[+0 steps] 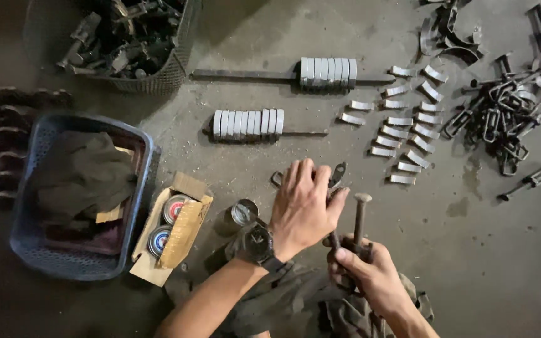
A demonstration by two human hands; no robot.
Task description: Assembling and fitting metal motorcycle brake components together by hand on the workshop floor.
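Note:
My right hand [367, 269] is closed round the lower end of an upright dark metal bolt [360, 216] with a round head on top. My left hand [305, 206], with a wristwatch on the wrist, is cupped over a dark metal bracket piece [338, 174] just left of the bolt, its fingers curled on it. Both hands work low in the middle of the view, over a concrete floor [471, 250]. What lies under the left palm is hidden.
Two stacks of shiny metal plates [248, 123] sit on flat bars, with several loose plates [408, 125] to the right. Dark clamps [502, 119] are heaped far right. A blue basket [76, 194] with cloth, a cardboard box of tins [170, 225] and a black mesh basket [133, 44] lie left.

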